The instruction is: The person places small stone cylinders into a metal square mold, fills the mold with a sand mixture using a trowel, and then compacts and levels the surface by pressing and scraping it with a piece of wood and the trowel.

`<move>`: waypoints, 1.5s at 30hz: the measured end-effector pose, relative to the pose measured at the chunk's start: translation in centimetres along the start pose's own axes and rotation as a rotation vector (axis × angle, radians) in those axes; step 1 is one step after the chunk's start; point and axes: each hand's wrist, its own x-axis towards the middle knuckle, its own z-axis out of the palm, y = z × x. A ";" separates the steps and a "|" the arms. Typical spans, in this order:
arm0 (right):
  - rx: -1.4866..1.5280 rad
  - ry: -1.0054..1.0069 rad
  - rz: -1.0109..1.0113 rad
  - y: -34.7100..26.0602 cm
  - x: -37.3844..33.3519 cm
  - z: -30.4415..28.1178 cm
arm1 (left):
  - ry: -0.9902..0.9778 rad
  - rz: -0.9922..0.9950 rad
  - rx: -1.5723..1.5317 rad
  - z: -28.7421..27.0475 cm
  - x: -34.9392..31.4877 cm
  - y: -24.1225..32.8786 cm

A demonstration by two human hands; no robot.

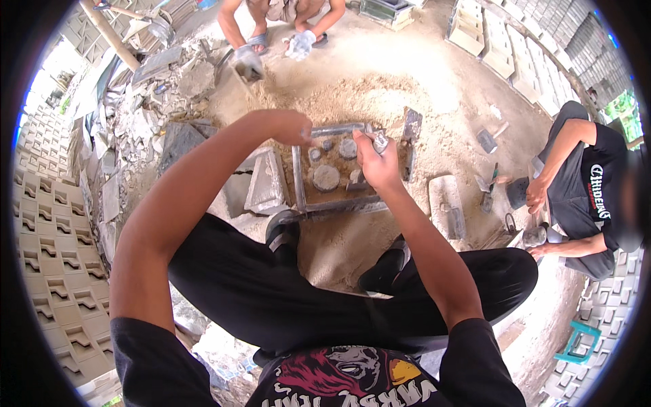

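In front of my feet lies a rectangular grey mould frame (298, 178) with sandy material inside. Within it sit a round grey disc (326, 178), a second disc (347, 148) and smaller round pieces (314, 154). Over the frame's far left corner, my left hand (293, 127) is closed with its fingers curled; whatever it may grip is hidden. My right hand (377, 161) is closed above the frame's right side, thumb upward, around a small pale grey piece (381, 141) I cannot make out.
Loose sand (380, 91) spreads beyond the frame, where a gloved person (278, 34) squats. Broken rubble (193, 81) is heaped at left, beside a concrete block (266, 184). At right are a pale slab (445, 203), a trowel (487, 193) and a seated person (583, 183).
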 end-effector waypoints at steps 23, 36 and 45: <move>-0.353 0.178 -0.041 -1.8 2.3 4.1 | 0.075 -0.033 -0.070 0.3 -1.7 -1.7; -0.234 0.219 -0.174 -1.7 0.4 4.3 | 0.046 -0.071 -0.040 0.2 -1.9 -0.8; 0.062 -0.177 0.030 -1.4 1.7 0.6 | 0.011 -0.104 -0.041 -0.5 -1.6 -0.4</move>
